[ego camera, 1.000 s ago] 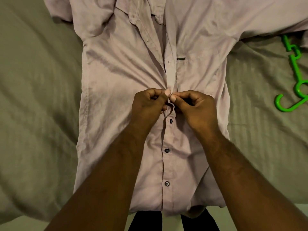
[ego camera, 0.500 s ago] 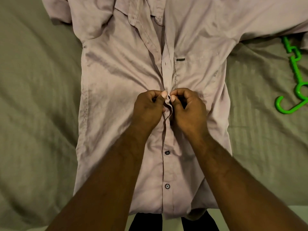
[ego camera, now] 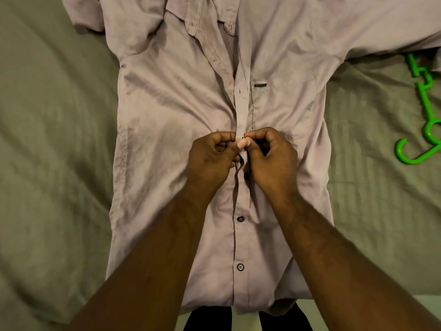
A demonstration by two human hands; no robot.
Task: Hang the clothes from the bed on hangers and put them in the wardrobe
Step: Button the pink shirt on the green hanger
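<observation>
A pale pink button-up shirt (ego camera: 171, 120) lies flat, front up, on the bed, collar at the far end. Both my hands meet at its centre placket, about halfway up. My left hand (ego camera: 210, 161) pinches the left edge of the placket, thumb and fingers curled. My right hand (ego camera: 272, 158) pinches the right edge against it at a buttonhole. Two dark buttons below my hands are fastened; the placket above them lies unbuttoned. A bright green plastic hanger (ego camera: 422, 111) lies on the bed to the right, partly under the shirt's sleeve.
The bed is covered with an olive-green sheet (ego camera: 52, 163), wrinkled on the left. Its near edge runs along the bottom, with my dark trouser legs (ego camera: 207, 318) just below the shirt hem.
My right hand has drawn in closer to the left, and both now pinch the placket tighter together. The shirt front has bunched slightly around them.
</observation>
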